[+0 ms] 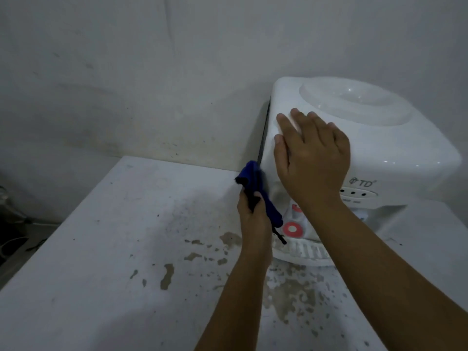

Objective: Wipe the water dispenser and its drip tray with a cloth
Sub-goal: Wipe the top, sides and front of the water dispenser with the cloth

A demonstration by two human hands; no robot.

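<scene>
A person wipes the left side of a white tabletop water dispenser with a blue cloth while steadying it with the other hand.

A white table [106, 249] with chipped, flaking paint fills the left and foreground, set against a pale scuffed wall [152, 72]. Near the middle, the left hand [253, 219] is closed around a dark blue cloth [255, 188], pressing it against the dispenser's left side wall. To the right, the right hand [314, 158] lies flat and open, fingers spread, on the top left corner of the water dispenser [392, 148], holding nothing. The dispenser stands on the table by the wall. Below the right forearm sit a red tap [291, 228] and the white slatted drip tray [306, 250] at the dispenser's base.
</scene>
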